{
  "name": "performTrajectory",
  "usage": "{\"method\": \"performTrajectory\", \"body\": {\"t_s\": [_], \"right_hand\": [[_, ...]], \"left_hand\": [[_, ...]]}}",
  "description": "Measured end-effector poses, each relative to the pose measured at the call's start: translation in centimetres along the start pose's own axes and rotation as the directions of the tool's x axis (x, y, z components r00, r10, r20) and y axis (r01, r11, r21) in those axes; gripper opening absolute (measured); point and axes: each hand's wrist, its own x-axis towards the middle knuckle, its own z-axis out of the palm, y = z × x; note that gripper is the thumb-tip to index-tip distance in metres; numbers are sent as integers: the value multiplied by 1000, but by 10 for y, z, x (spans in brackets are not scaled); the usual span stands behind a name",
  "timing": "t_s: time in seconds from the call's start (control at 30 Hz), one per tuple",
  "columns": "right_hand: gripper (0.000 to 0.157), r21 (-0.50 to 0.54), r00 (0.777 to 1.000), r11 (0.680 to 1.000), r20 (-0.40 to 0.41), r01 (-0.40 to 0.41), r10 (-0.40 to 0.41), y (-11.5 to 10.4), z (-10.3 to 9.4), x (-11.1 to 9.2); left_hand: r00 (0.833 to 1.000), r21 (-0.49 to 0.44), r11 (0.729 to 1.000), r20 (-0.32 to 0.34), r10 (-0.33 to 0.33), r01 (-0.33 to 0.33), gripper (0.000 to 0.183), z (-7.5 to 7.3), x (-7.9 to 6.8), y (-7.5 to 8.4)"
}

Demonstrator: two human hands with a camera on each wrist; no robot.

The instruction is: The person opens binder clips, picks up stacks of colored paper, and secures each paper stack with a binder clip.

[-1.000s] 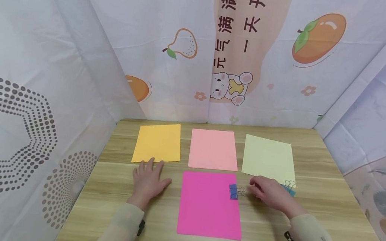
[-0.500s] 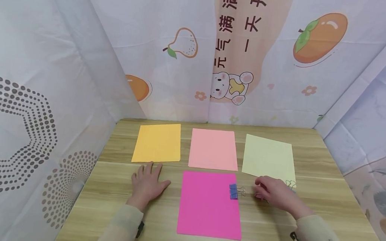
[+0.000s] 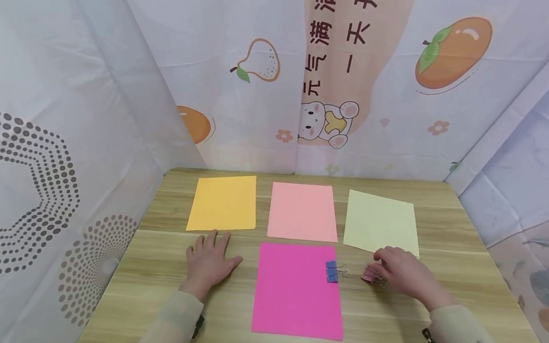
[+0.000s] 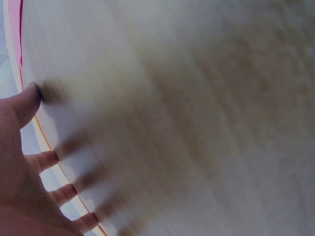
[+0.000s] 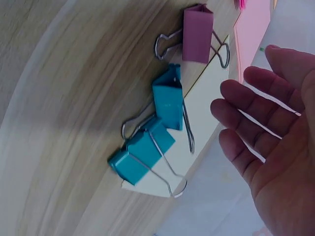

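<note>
My left hand (image 3: 210,265) rests on the table with fingers spread, fingertips just below the orange-yellow paper sheet (image 3: 223,204). My right hand (image 3: 406,273) is over the table at right, its fingers loosely bent and holding nothing. Just left of its fingertips lies a dusky pink binder clip (image 3: 369,275). In the right wrist view that clip and two teal binder clips (image 5: 169,105) lie beside the open palm; the hand hides the teal ones from the head view. A blue binder clip (image 3: 332,271) sits at the right edge of the magenta paper (image 3: 296,300), between the hands.
A pink paper stack (image 3: 303,212) lies at the back middle. Pale yellow paper (image 3: 381,221) lies behind my right hand. The wooden table (image 3: 150,301) meets a printed curtain (image 3: 248,138) at the back, with hanging cloth on both sides.
My right hand has drawn back to the right from near the blue clip, uncovering the pink binder clip and covering the teal clip that showed before. The left hand has barely shifted.
</note>
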Motion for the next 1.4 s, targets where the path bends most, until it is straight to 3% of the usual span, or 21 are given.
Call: {"method": "performTrajectory", "body": {"t_s": [0.5, 0.73, 1.0, 1.17, 1.4], "right_hand": [[20, -8, 998, 999, 38, -44, 44, 15, 2, -13], [22, -17, 1000, 1000, 20, -4, 4, 17, 4, -15], [18, -61, 999, 998, 27, -31, 33, 10, 12, -16], [15, -66, 1000, 998, 19, -5, 7, 8, 19, -14], [23, -96, 1000, 995, -6, 7, -8, 4, 24, -14]], "left_hand": [[1000, -11, 1000, -11, 12, -13, 78, -2, -2, 1], [1000, -9, 1000, -7, 13, -13, 80, 1, -2, 0], [1000, -19, 1000, 0, 14, -14, 81, 2, -2, -1], [1000, -15, 1000, -4, 13, -13, 81, 3, -2, -1], [1000, -16, 1000, -5, 16, -16, 80, 0, -3, 1]]}}
